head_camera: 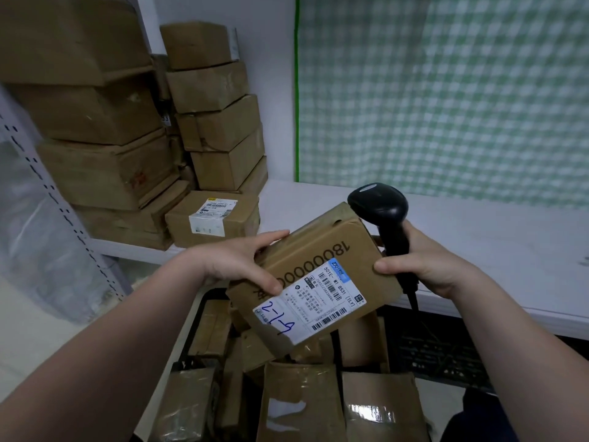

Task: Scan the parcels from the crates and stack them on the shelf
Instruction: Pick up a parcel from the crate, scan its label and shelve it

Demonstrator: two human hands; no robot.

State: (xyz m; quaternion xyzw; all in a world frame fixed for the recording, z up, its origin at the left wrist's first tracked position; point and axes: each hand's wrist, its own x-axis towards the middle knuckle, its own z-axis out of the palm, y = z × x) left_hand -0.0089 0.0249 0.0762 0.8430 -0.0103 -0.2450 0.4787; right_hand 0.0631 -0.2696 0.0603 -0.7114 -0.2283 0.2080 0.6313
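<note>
White shelf (pixel 478 244) behind; black crate (pixel 199 317) holds taped parcels (pixel 296 400).

My only camera rides on my head, facing forward and down. It sits close above my left hand (pixel 236 266) and right hand (pixel 430 267), taking in the parcel (pixel 322 253), the scanner (pixel 379 205), the front edge of the shelf (pixel 494 244) and the crate (pixel 198 317) below.

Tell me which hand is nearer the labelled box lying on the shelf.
Left. The left hand, holding the parcel by its left side, is just in front of that box. The right hand, gripping the scanner at the parcel's right edge, is farther off to the right.
</note>
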